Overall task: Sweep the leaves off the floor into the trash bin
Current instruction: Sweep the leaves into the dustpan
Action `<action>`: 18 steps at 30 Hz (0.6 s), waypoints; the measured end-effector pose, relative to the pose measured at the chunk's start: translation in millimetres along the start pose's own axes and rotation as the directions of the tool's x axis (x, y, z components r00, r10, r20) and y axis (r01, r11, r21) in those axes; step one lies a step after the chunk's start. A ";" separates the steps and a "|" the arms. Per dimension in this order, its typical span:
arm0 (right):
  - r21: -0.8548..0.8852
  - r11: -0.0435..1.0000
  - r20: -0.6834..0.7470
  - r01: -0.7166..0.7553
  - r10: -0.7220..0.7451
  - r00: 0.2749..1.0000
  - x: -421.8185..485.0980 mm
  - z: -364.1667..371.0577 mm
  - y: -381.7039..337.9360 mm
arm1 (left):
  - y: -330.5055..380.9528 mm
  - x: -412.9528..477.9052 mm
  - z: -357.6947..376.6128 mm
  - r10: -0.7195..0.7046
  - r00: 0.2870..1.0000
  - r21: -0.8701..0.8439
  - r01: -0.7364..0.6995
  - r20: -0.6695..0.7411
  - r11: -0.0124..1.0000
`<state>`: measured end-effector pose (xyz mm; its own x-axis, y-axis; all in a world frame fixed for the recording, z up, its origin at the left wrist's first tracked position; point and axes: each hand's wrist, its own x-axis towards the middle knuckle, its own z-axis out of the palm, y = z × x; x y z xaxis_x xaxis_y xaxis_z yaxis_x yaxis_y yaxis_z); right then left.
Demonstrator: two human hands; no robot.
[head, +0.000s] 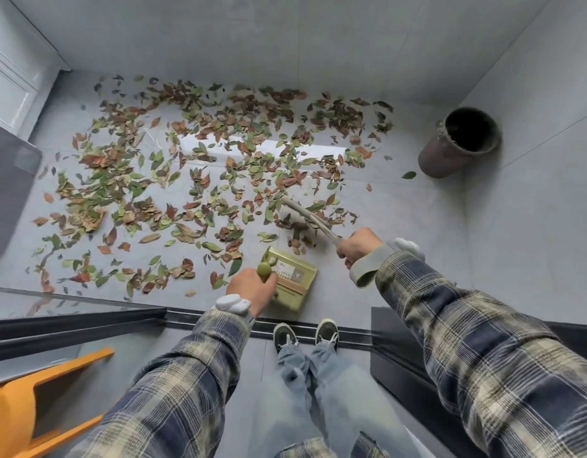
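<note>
A person is standing at the edge of a grey floor (401, 209) and looking down. Two hands are showing, and each one is holding one thing.

The left hand (249, 285) is gripping the round top of the handle of one green dustpan (295, 279), with its fingers curled tight around it. The dustpan is sitting on the floor just in front of the person's two dark shoes (285, 335). A few leaves are lying right beside its far edge.

The right hand (359, 246) is gripping one broom (313, 221) by its stick, with its fingers wrapped all the way round. The stick is slanting away to the left, down into the leaves. The brush end is blurry there.

The leaves (199, 166), green and brown, are lying all over the floor ahead, far too many to count. Most are lying in a wide patch to the left and middle. One green leaf (408, 175) is lying alone near the bin.

One dark round trash bin (457, 143) is standing by the wall at the far right, apart from the big patch.

Each wrist is wearing one white band (232, 304). One orange frame (54, 391) is showing at the bottom left.
</note>
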<state>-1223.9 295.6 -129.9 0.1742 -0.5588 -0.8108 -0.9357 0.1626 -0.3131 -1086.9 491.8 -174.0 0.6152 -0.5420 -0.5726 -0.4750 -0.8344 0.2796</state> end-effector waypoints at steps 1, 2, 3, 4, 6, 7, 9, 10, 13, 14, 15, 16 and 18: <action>0.010 1.000 -0.001 0.010 -0.010 1.000 -1.5 1.4 1.3 | -1.1 -1.2 2.2 -0.003 1.000 -0.005 0.003 0.008 1.000; 0.017 1.000 -0.002 0.012 -0.012 1.000 -2.1 2.8 1.4 | -2.0 -1.1 3.9 -0.015 1.000 -0.011 0.015 0.012 1.000; 0.025 1.000 -0.003 0.011 -0.011 1.000 -1.7 5.0 3.0 | -2.8 -1.5 6.8 -0.028 0.999 -0.017 0.029 0.017 0.999; 0.026 1.000 -0.003 0.007 -0.007 1.000 0.1 7.8 5.5 | -3.4 -1.9 10.7 -0.041 0.999 -0.020 0.042 0.018 0.999; 0.036 0.999 0.001 -0.004 0.004 1.000 0.9 14.7 10.9 | -4.4 -4.3 16.9 -0.063 0.998 -0.019 0.063 0.019 0.998; 0.038 0.999 0.003 -0.006 0.005 1.000 0.8 17.3 13.3 | -5.4 -4.9 20.7 -0.072 0.997 -0.026 0.072 0.015 0.997; 0.029 1.000 0.013 -0.005 0.005 1.000 7.0 20.2 17.7 | -5.2 -4.4 27.9 -0.092 0.996 -0.027 0.092 0.005 0.995; 0.017 1.000 0.020 -0.004 0.003 1.000 9.8 19.0 18.6 | -3.7 -4.5 30.1 -0.105 0.994 -0.030 0.105 0.001 0.994; -0.030 0.999 0.036 0.016 -0.015 0.999 12.6 8.7 12.4 | 1.5 -4.0 36.0 -0.126 0.991 -0.068 0.124 -0.032 0.990; -0.043 0.999 0.036 0.022 -0.021 0.999 15.2 3.2 12.1 | 7.4 -3.3 42.5 -0.131 0.990 -0.077 0.127 -0.049 0.989; -0.054 0.998 0.031 0.031 -0.030 0.999 13.7 -1.1 6.4 | 9.9 -2.8 42.7 -0.131 0.989 -0.080 0.125 -0.072 0.989; -0.070 0.997 0.028 0.037 -0.035 0.999 15.7 -5.0 4.5 | 14.3 -2.5 45.2 -0.126 0.988 -0.081 0.119 -0.086 0.990; -0.096 0.994 0.016 0.054 -0.053 0.998 17.1 -11.4 1.3 | 23.8 -0.1 48.6 -0.110 0.987 -0.072 0.102 -0.118 0.992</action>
<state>-1225.6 277.0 -138.5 0.2279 -0.5536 -0.8010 -0.9501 0.0534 -0.3073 -1128.9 476.9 -204.7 0.7337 -0.4553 -0.5044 -0.3636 -0.8902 0.2747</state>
